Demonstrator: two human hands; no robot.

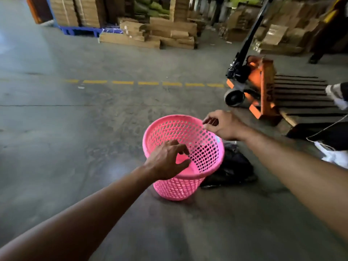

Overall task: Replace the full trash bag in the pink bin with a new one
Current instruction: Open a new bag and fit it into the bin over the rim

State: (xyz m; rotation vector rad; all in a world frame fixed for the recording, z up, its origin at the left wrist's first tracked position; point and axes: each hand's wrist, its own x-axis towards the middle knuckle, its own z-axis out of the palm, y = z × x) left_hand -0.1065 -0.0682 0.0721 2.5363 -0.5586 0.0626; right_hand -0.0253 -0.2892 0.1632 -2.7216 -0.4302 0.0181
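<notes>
The pink bin [195, 144], a perforated plastic basket, stands on the concrete floor with no bag inside; its pink bottom shows. A full black trash bag [233, 166] lies on the floor right behind the bin, touching it. My left hand [167, 161] hovers over the bin's near rim, fingers curled and apart, holding nothing. My right hand [222, 125] is at the far right rim, thumb and fingers pinched close together at the edge; whether it grips the rim I cannot tell. No new bag is visible.
An orange pallet jack [254, 81] with a wooden pallet [301, 98] stands to the right. Another person's shoe [337, 95] rests on that pallet. White and dark bags [333, 147] lie at the far right. Stacked cardboard [150, 32] lines the back, beyond a yellow dashed line [146, 83].
</notes>
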